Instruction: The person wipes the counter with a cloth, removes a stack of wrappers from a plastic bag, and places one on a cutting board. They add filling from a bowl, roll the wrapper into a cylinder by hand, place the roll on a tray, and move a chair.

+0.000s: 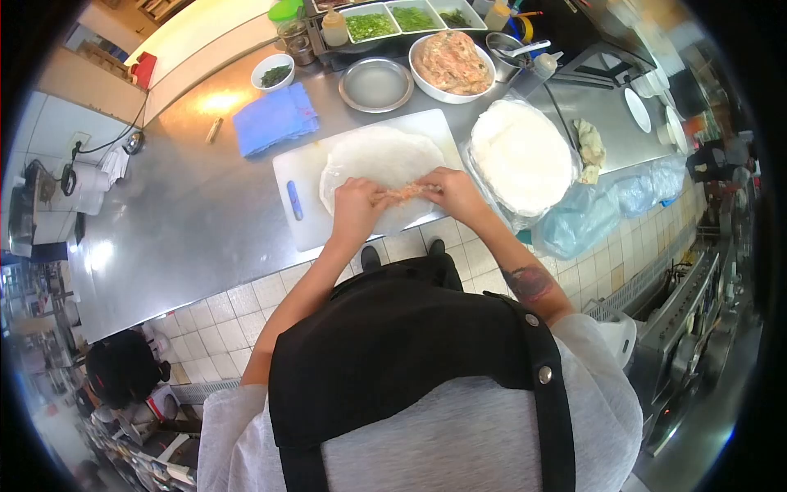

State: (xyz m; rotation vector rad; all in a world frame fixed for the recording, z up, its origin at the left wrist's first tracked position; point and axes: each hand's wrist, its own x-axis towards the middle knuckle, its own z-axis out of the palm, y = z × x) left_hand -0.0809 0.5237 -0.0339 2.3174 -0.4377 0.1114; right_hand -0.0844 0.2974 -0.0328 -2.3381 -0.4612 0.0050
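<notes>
A black apron with silver snaps (410,336), worn over a grey short-sleeved shirt (459,435), fills the foreground as a person works at a stainless-steel worktop (180,197). Beyond it, the left hand (357,201) and right hand (449,193) pinch a narrow strip of orange-pink filling (405,193), each grip drawn close at one end. The strip lies toward the near side of a thin, round, whitish sheet (381,156) on a white rectangular cutting board (307,234); its long axis runs from left to right across the person's front, the right end angled slightly away, roughly in line with the board's near edge. A slim blue object (294,200) on the board's left side points away from the person instead. Just right of the board sits a plastic-wrapped stack of white rounds (522,156). Behind stand a white bowl (443,93) heaped with orange-pink mixture (452,61) and a shallow round metal dish (376,84), with a folded blue cloth (275,120) to their left.
</notes>
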